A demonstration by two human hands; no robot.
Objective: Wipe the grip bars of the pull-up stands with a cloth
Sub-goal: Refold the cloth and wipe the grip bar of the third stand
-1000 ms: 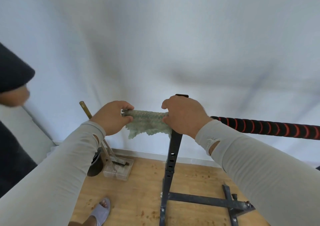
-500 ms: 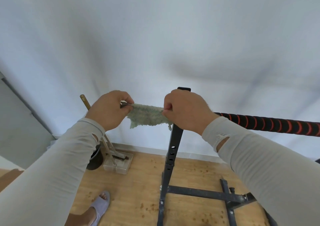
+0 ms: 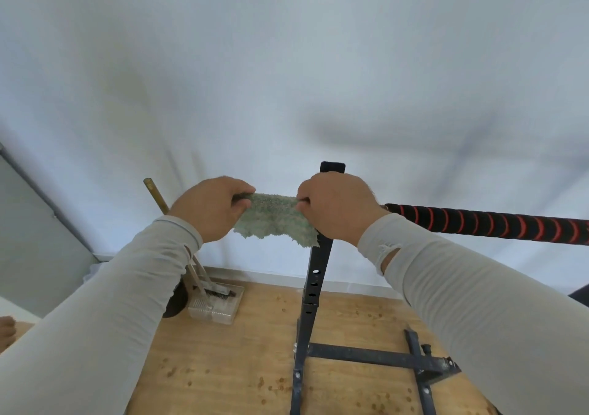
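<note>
A pale green cloth is stretched between my two hands and draped over a bar end left of the black upright post. My left hand grips its left end, fingers curled round cloth and bar. My right hand pinches the right end just in front of the post top. The black grip bar with red spiral stripes runs from behind my right hand to the right edge. The bar under the cloth is mostly hidden.
The stand's black base frame lies on the spotted wooden floor. A wooden-handled brush leans on the white wall over a clear plastic tray. A grey door panel is at the left.
Both hands rose slightly in view and the cloth hangs lower and wider between them. The dark shape at the far left has left the view.
</note>
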